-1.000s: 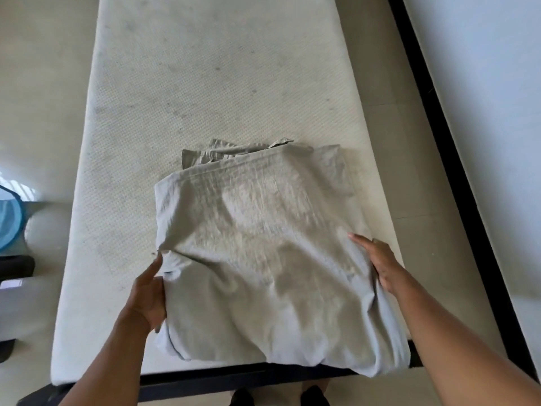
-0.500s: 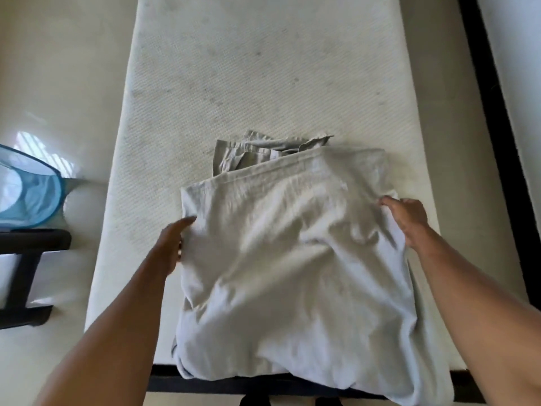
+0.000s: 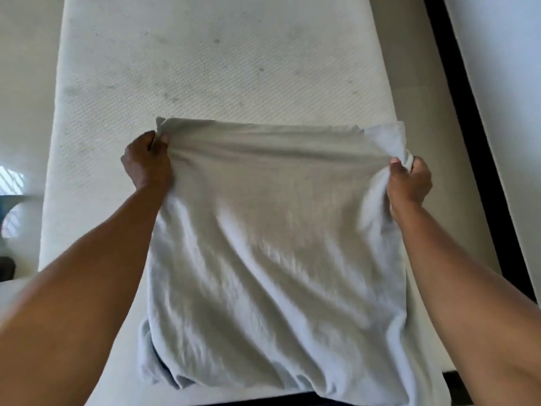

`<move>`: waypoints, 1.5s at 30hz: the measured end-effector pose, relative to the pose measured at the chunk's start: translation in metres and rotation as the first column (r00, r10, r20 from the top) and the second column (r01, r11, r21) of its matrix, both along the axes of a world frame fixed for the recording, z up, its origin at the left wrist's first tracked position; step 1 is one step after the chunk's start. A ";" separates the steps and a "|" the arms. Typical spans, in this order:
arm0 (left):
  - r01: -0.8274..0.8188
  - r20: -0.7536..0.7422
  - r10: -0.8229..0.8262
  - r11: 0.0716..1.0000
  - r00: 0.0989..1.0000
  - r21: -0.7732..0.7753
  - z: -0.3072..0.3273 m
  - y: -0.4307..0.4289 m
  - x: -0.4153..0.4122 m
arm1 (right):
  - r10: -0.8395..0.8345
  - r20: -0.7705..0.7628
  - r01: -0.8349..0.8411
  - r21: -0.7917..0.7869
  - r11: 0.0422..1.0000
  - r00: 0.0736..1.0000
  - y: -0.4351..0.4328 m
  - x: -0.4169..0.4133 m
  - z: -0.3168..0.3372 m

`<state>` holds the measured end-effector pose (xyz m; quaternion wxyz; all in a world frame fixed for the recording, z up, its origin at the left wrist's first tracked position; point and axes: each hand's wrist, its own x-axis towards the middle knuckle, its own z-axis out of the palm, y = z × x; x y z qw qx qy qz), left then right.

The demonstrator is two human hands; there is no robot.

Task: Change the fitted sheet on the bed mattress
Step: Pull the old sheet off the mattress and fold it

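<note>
Obs, head view. Fitted sheet [image 3: 278,244], pale grey and part-folded, lies on the near end of the bare mattress [image 3: 219,68]. Its lower edge spills over the foot end twd the person. Mattress top is uncovered, w/ faint dark specks on the quilted surface. Judged: old sheet already off, new one not yet spread.

L hand [image 3: 146,162]: fingers curled, thumb + fingers pinching the sheet's far-left corner. R hand [image 3: 409,183]: likewise clenched round a bunch of cloth at the far-right corner. Both grips sit on the far edge, well apart. The edge is drawn near-taut btwn them and appears lifted a little off the mattress. The rest of the cloth drapes down from that line.

Why held so: two corners of one edge w/ hands wide gives control of the full width and lets the folds drop open under own weight. Judgement: step = opening the sheet before casting it up the mattress. Early in fitting; no corner hooked.

Next prob. needs lift + flick fwd, then locating the elastic corners. Can't tell which edge is elasticated, or whether several layers are pinched together. Risk: sheet opens doubled or turned wrong.

Surround: black bed frame rail [image 3: 474,142] along R side, white wall [image 3: 503,83] beyond.
</note>
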<state>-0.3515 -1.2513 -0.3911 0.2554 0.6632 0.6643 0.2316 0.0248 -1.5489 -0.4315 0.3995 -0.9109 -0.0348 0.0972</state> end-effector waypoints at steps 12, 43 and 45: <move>-0.215 -0.130 0.171 0.809 0.977 -0.547 0.005 -0.267 -0.154 | 0.179 -0.360 -0.312 -0.354 0.882 0.916 -0.158 -0.113 0.030; 0.080 0.278 0.264 0.576 0.923 -0.813 0.023 -0.134 -0.102 | 0.132 -0.785 -0.167 0.036 0.985 0.605 -0.124 -0.101 0.067; 0.212 0.418 0.288 0.544 0.862 -0.812 0.045 -0.125 -0.117 | 0.162 -0.829 -0.043 0.164 0.985 0.536 -0.133 -0.088 0.084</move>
